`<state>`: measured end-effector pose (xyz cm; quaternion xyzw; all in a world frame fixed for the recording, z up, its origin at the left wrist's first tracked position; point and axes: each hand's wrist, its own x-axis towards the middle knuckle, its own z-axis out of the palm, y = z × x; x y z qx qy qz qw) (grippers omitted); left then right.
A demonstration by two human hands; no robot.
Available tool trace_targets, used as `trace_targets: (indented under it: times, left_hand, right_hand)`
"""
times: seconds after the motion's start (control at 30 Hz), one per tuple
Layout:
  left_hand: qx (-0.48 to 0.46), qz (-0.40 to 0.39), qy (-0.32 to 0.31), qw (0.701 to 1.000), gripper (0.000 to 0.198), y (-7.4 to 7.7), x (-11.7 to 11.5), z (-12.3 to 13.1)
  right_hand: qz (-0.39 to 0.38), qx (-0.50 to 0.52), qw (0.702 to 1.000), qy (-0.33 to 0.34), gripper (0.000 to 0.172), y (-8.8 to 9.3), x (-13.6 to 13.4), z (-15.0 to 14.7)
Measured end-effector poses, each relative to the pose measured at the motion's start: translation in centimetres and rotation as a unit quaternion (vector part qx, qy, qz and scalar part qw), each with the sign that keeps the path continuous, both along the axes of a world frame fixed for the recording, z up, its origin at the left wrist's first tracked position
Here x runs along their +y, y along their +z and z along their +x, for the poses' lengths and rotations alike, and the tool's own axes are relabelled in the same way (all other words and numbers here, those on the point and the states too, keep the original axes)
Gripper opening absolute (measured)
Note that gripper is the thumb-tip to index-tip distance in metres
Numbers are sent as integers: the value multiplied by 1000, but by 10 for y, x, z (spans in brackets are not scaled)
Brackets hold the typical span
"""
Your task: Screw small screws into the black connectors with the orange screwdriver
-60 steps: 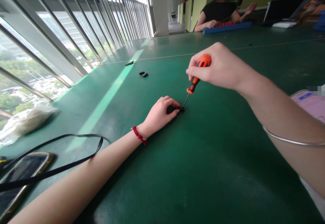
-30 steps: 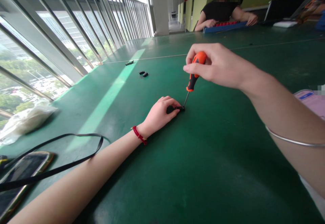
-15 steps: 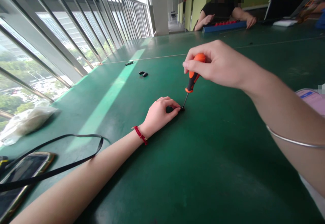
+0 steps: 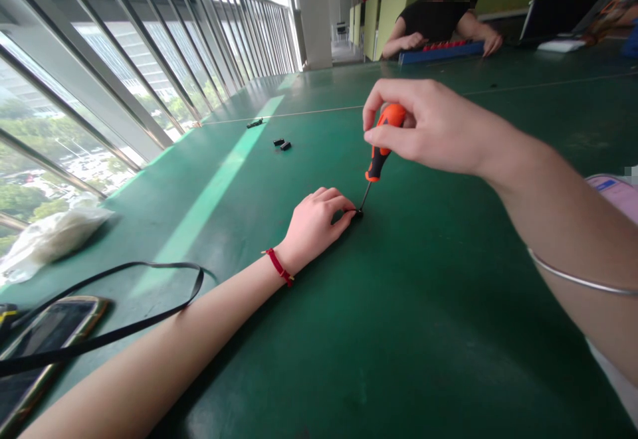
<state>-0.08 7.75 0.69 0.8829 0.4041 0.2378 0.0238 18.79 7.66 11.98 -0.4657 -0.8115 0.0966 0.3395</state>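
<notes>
Right grip [image 4: 429, 127] closed round orange screwdriver [image 4: 379, 155], tip down on small black part [image 4: 357, 213] | left grip [image 4: 315, 223] pinching that part on bench [image 4: 399, 319], mid-scene | loose black pieces [image 4: 282, 144] far left.

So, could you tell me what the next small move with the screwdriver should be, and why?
Probably a small twist of the screwdriver with the right hand, pressing lightly down: its tip sits on the small black part that the left hand pins to the green table, so the part looks steadied.
</notes>
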Motion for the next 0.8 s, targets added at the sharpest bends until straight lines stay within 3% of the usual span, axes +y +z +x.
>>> trace_targets:
  times: [0.1,0.2,0.4,0.5,0.67,0.8]
  left_hand:
    - [-4,-2,2,1000,19,0,0,0]
    - [-8,-8,1,1000,19,-1,0,0]
    - [-17,-19,1,1000,18,-1,-1,0]
    - [-19,-25,2,999,16,-1,-1,0]
    - [-21,-33,3,999,13,-2,0,0]
    - [-27,-32,19,999,17,-2,0,1]
  right_hand:
    - [2,-12,1000,-10,25,0,0,0]
    - [-6,-11,1000,-6,5,0,0,2]
    - [5,-30,999,-26,25,1,-2,2]
    - [3,-31,999,-23,10,2,-2,2]
    - [5,-32,998,-47,24,1,-1,2]
    - [34,-22,997,-58,11,1,-1,2]
